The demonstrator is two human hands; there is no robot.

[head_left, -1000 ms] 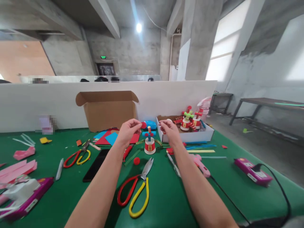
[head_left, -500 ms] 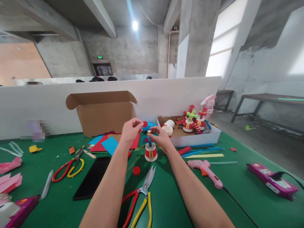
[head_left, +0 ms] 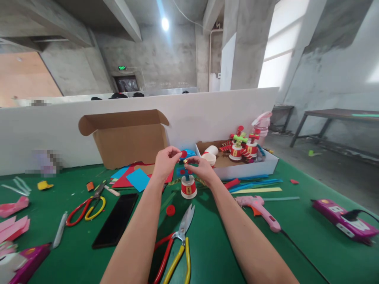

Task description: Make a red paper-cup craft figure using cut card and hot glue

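My left hand (head_left: 166, 162) pinches a small red disc (head_left: 184, 154) between thumb and fingertips. Just beside it my right hand (head_left: 201, 169) grips a small folded paper spring (head_left: 185, 161), pale yellow, partly hidden by the fingers. Under both hands a paper cup figure (head_left: 188, 188) stands upright, white with a red band. It has a blue top piece with red spots, and folded paper arms stick out at its sides. A red round cap-like piece (head_left: 170, 210) lies in front of it. Red-and-yellow-handled scissors (head_left: 182, 232) lie between my forearms.
On the right rest a pink glue gun (head_left: 260, 209) and a purple power strip (head_left: 345, 223). Behind, a white box (head_left: 245, 169) holds cups and finished figures. A black phone (head_left: 117, 221), second scissors (head_left: 85, 207) and coloured paper (head_left: 138, 180) lie to the left.
The view has shifted slightly. Both hands stay close together above the cup figure, still holding the red disc and the folded paper spring.
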